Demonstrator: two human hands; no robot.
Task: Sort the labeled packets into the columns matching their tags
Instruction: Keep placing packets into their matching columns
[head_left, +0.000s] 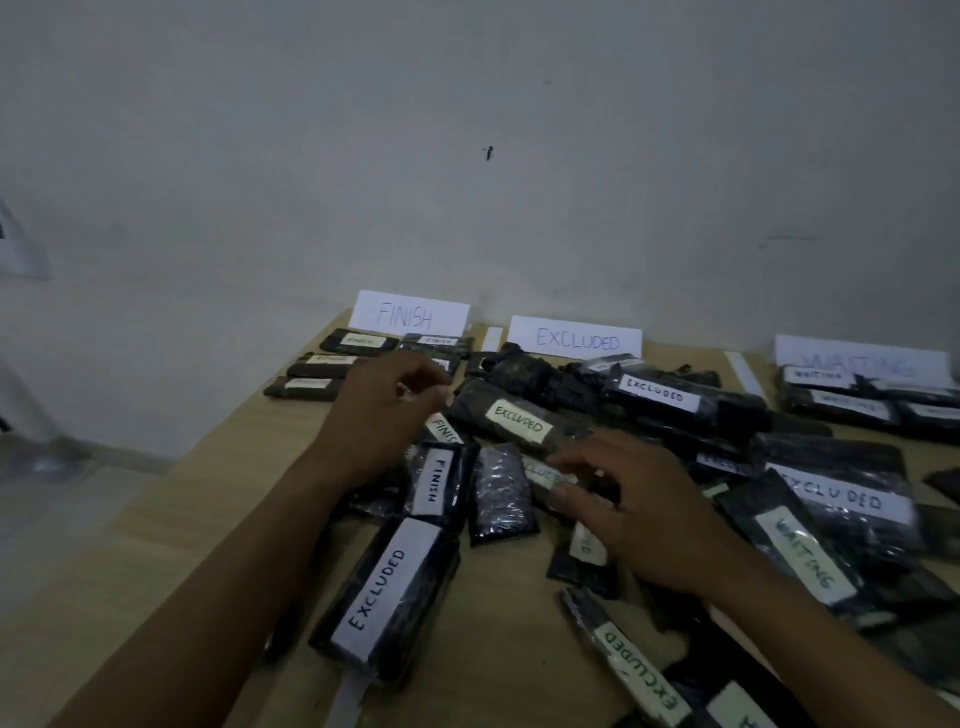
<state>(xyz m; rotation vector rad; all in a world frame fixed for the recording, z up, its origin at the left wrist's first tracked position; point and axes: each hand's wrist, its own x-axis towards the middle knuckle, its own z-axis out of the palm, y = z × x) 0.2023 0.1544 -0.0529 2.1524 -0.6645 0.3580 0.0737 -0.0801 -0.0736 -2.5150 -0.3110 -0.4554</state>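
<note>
Three paper signs stand along the wall: FINISH (410, 317), EXCLUDED (576, 340) and WAITING (857, 358). Several dark packets lie in rows under FINISH (358, 342) and under WAITING (836, 397). A mixed heap of labelled packets covers the table's middle. My left hand (384, 410) hovers with loosely curled fingers over a FINISH packet (436, 483) and holds nothing I can see. My right hand (634, 504) has spread fingers resting on a partly hidden EXCLUDED packet (543, 472). Another EXCLUDED packet (517, 423) lies between the hands.
A large EXCLUDED packet (387, 587) lies near the front left, and a WAITING packet (805, 551) lies at the right. The wooden table (208, 493) has its left edge close by, with floor beyond. White strips (745, 376) mark column borders.
</note>
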